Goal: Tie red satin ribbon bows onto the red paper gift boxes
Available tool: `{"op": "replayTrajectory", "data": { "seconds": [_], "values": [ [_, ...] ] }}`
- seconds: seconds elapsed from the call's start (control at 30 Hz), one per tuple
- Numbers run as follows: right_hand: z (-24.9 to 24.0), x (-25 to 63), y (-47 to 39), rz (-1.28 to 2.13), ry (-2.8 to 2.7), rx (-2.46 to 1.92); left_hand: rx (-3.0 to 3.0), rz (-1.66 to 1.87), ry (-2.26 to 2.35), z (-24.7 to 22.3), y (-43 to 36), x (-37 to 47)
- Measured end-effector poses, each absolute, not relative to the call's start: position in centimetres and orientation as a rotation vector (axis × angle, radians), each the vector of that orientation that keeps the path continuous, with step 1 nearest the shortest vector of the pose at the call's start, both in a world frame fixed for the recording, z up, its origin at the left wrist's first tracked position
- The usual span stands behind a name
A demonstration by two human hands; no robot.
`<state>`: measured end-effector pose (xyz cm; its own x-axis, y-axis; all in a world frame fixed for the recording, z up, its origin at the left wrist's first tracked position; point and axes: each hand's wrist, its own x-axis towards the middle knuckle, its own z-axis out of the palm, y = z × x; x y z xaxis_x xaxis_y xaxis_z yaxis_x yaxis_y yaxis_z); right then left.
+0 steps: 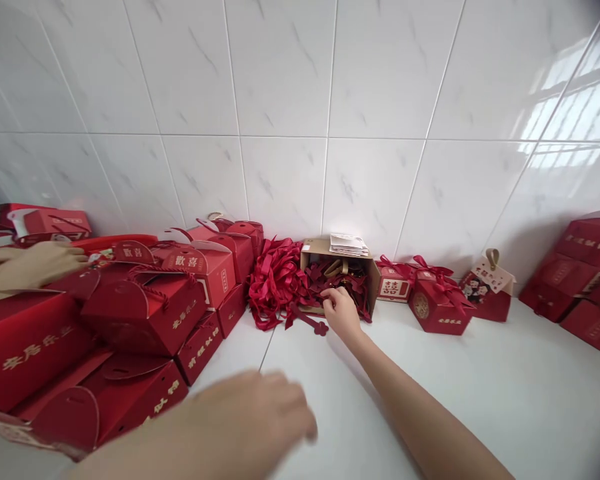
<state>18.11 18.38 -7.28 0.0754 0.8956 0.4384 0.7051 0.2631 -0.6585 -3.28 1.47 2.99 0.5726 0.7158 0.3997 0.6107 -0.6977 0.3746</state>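
Observation:
My right hand (pixel 343 312) reaches to the mouth of a small cardboard box (pixel 375 290) lying on its side. Its thumb and fingers are pressed together; what they pinch, if anything, is too small to make out. Dark red cut-out pieces (pixel 360 283) fill the box, with some gold-coloured loops among them. One flower-ended dark red strip (pixel 310 320) lies on the white surface just left of that hand. Nearer to me, my left hand (pixel 260 420) is smeared by motion above the surface, beside the red gift boxes, and its fingers are unclear.
A heap of red ribbons (pixel 277 280) lies left of the cardboard box. Red gift boxes (pixel 145 307) are piled at left, where another person's hand (pixel 35 263) shows. Ribboned boxes (pixel 440 307) and a stack (pixel 580 267) stand at right, before a tiled wall (pixel 280 80).

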Motion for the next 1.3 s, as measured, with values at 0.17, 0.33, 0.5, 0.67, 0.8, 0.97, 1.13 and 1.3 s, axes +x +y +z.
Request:
{"op": "replayTrajectory", "data": {
  "seconds": [0.17,0.33,0.5,0.67,0.8,0.97,1.13,1.3],
  "values": [
    [-8.6,16.7,17.3,0.396,-1.594,-1.341,2.311,0.241,1.551,5.2,11.6,-1.4],
    [-8.5,15.7,15.7,0.590,-1.477,-1.186,2.180,0.493,1.771,-0.1,16.9,-1.1],
    [-6.1,14.5,15.2,0.951,-1.298,-1.085,2.165,0.846,1.666,1.3,16.0,0.0],
    [-1.7,14.4,12.9,1.453,-1.191,-0.802,2.227,0.983,1.324,5.2,11.6,2.3],
    [2.3,16.3,11.1,1.558,-0.990,-0.627,2.459,0.703,1.000,6.8,7.9,2.9],
    [5.8,21.1,9.9,1.470,-0.752,-0.507,2.631,0.509,0.891,8.6,4.1,2.2],
    [7.3,26.3,8.8,1.357,-0.650,-0.416,2.574,0.468,0.967,10.4,2.5,0.3],
    [7.9,28.7,7.2,1.192,-0.594,-0.335,2.299,1.165,2.147,10.8,7.2,-5.2]
  ]
}}
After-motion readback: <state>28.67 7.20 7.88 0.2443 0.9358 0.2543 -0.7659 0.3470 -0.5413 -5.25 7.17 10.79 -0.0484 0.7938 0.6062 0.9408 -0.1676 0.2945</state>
